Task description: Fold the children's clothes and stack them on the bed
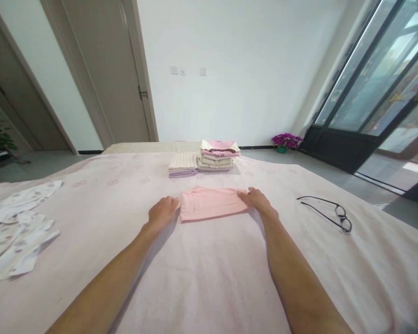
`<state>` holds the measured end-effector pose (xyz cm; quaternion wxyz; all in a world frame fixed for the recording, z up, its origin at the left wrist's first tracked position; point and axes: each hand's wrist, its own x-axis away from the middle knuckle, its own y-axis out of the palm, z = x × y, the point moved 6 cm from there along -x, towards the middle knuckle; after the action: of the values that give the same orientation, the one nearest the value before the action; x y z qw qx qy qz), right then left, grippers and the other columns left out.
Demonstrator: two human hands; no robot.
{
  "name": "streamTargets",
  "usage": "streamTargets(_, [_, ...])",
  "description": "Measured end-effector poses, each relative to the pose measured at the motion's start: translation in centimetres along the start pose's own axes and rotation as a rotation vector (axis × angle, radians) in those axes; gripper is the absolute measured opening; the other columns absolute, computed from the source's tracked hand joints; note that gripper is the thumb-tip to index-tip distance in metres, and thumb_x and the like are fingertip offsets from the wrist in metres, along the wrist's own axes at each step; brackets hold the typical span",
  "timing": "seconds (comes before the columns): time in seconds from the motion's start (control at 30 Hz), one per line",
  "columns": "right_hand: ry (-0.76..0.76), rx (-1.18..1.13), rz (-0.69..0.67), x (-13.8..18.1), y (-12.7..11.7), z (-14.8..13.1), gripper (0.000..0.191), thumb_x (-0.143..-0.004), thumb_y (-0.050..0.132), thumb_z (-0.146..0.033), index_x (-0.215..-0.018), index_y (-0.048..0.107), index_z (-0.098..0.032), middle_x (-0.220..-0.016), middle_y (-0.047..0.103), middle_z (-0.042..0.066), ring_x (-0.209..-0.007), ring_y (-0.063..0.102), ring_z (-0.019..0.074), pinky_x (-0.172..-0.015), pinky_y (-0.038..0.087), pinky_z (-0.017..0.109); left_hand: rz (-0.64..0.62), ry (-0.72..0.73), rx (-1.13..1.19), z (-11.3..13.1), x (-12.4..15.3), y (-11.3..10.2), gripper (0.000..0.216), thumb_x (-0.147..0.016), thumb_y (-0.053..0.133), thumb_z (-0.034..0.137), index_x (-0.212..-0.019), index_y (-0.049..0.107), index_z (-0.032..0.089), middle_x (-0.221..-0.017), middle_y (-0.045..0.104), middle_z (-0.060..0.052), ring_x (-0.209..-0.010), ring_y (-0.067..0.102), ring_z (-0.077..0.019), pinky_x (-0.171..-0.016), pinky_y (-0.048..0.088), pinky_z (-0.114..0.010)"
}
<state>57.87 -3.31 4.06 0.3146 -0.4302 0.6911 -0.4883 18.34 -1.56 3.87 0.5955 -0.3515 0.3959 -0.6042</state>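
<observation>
A piece of pink clothing [212, 204], folded into a flat rectangle, lies on the pale pink sheet in front of me. At its left edge, the fingers of my left hand [163, 211] are curled closed and pinch the fabric. My right hand [259, 200] grips the upper right corner, thumb on top and the other fingers partly hidden behind it. Beyond the pink clothing stand a stack of folded clothes [216, 162], topped by a pink and cream piece, and a lower striped cream and lilac folded pile [183, 166] beside it.
White printed baby clothes [17, 227] lie loosely spread at the far left. Black-framed glasses [329, 211] rest with arms unfolded on the right of the sheet [209, 287]. Past the bed's edge are a purple flower pot [285, 141], a door [101, 69] and a glass door [369, 93].
</observation>
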Motion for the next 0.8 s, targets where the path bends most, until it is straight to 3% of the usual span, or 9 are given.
streamTargets(0.17, [0.024,-0.029,-0.057,0.0,0.8,-0.2,0.063,-0.084,0.050,-0.069,-0.117,0.064,-0.016,-0.121,0.066,0.019,-0.112,0.062,0.0332,-0.087,0.047,0.040,-0.013,-0.082,0.016,1.0,-3.2,1.2,0.046,-0.089,0.042,0.061,-0.088,0.068,0.022,-0.105,0.073,-0.013,-0.097,0.068,-0.0306,-0.074,0.046,-0.035])
streamTargets(0.33, [0.013,-0.086,0.008,-0.2,1.1,-0.3,0.058,-0.082,0.056,-0.066,-0.113,0.062,-0.017,-0.113,0.069,0.017,-0.106,0.064,0.0317,-0.081,0.048,0.037,0.044,-0.116,0.081,2.1,-4.4,2.5,0.027,-0.085,0.052,0.048,-0.088,0.065,0.023,-0.099,0.075,-0.009,-0.095,0.069,-0.0277,-0.071,0.046,-0.032])
streamTargets(0.47, [-0.030,-0.181,0.065,-0.1,1.3,-1.2,0.058,-0.084,0.060,-0.057,-0.125,0.053,-0.017,-0.114,0.070,0.015,-0.103,0.066,0.0301,-0.082,0.048,0.036,0.116,-0.119,0.165,1.9,-4.3,2.2,0.021,-0.088,0.051,0.041,-0.096,0.061,0.024,-0.101,0.074,-0.006,-0.095,0.069,-0.0220,-0.072,0.046,-0.028])
streamTargets(0.67, [-0.232,-0.346,0.113,1.8,2.5,-6.4,0.056,-0.091,0.056,-0.048,-0.136,0.045,-0.016,-0.125,0.066,0.016,-0.115,0.062,0.0258,-0.091,0.047,0.033,0.215,-0.169,0.196,-3.2,-4.0,-1.3,0.027,-0.091,0.047,0.039,-0.110,0.055,0.022,-0.109,0.072,-0.008,-0.100,0.068,-0.0230,-0.078,0.048,-0.029])
streamTargets(0.8, [-0.289,-0.264,0.045,4.3,4.1,-10.7,0.060,-0.092,0.052,-0.052,-0.141,0.042,-0.017,-0.122,0.067,0.015,-0.111,0.064,0.0276,-0.090,0.047,0.035,0.201,-0.192,0.117,-7.3,-3.4,-3.2,0.032,-0.091,0.048,0.042,-0.117,0.053,0.023,-0.108,0.072,-0.009,-0.101,0.067,-0.0288,-0.078,0.047,-0.035])
